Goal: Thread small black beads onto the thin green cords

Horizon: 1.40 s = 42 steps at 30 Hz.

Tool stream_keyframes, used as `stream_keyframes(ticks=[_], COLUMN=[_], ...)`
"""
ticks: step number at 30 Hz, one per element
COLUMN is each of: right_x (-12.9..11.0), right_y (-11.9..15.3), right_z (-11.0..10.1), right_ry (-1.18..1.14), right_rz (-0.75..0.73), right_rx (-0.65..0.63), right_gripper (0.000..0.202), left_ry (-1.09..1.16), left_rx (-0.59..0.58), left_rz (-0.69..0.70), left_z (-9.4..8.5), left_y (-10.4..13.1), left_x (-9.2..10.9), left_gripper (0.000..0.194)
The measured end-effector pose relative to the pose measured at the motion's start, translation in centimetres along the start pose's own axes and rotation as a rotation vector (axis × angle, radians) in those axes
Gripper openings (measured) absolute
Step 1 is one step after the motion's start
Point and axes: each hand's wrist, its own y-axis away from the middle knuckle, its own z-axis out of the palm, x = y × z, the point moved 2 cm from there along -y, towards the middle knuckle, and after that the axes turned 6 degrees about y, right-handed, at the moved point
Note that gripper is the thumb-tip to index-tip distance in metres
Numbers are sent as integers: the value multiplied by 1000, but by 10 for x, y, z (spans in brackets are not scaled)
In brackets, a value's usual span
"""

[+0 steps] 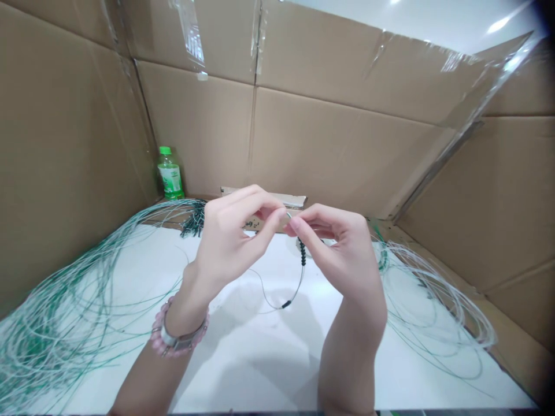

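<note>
My left hand (240, 237) and my right hand (336, 242) are raised over the white table, fingertips almost meeting. Between thumb and forefinger, each hand pinches a thin cord (288, 215), of which only a short pale bit shows. Below my right fingers hangs a row of black beads or knots (302, 252) on the cord. From there the cord loops down to a small black piece (287, 304) and curves back up to the left. My left wrist wears a pink bead bracelet (159, 329) and a grey band. My curled fingers hide part of the cord.
Cardboard walls (329, 144) surround the white table (260, 358). Large bundles of green and white cords lie at the left (56, 323) and right (437, 289). A green bottle (171, 176) stands in the back left corner, near dark knotted cord ends (193, 219).
</note>
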Motion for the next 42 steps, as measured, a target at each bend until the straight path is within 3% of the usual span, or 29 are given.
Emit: stream_keyframes(ticks=[11, 31, 38, 42], right_x=[6, 2, -1, -4], right_y=[-2, 5, 0, -1], right_z=[-1, -2, 4, 8], right_ry=[-87, 27, 12, -2], right_rz=[85, 138, 41, -6], right_rx=[-33, -168, 30, 49], right_gripper=[15, 17, 18, 14], left_ry=[25, -9, 14, 20], left_rx=[102, 183, 106, 101], left_rz=[-135, -123, -124, -118], left_z=[-2, -9, -6, -6], left_y=[1, 2, 1, 1], left_x=[-10, -15, -9, -8], left_gripper=[9, 8, 8, 9])
